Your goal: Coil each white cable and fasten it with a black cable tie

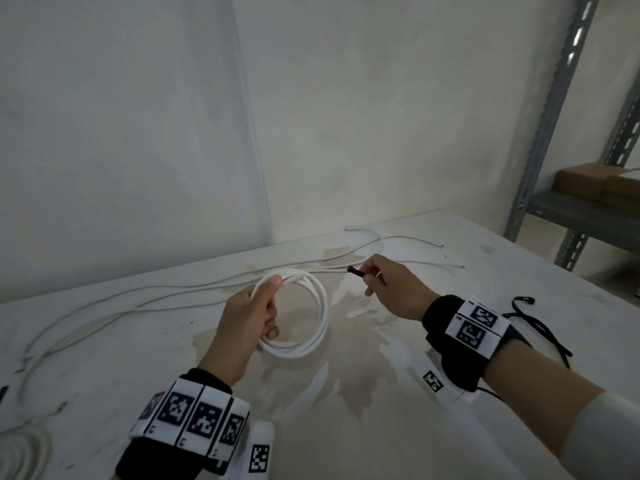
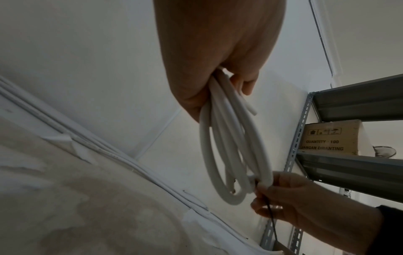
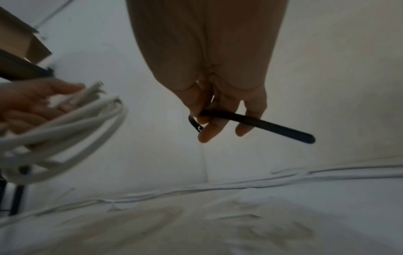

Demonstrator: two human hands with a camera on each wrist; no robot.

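Note:
My left hand (image 1: 265,306) grips a coil of white cable (image 1: 317,320) by its left side and holds it upright above the table. In the left wrist view the loops of the coil (image 2: 231,146) hang from my left hand's fingers (image 2: 244,84), with one cut end sticking out. My right hand (image 1: 381,282) is just right of the coil's top and pinches a black cable tie (image 1: 356,270). In the right wrist view the black cable tie (image 3: 261,125) sticks out sideways past the right hand's fingers (image 3: 209,132). The coil (image 3: 65,124) is at the left there.
Several loose white cables (image 1: 166,294) trail along the back of the white stained table (image 1: 381,410). Another white coil (image 1: 20,455) lies at the bottom left. Spare black ties (image 1: 540,327) lie right of my right wrist. A grey metal shelf (image 1: 550,140) with a cardboard box (image 1: 595,185) stands at the right.

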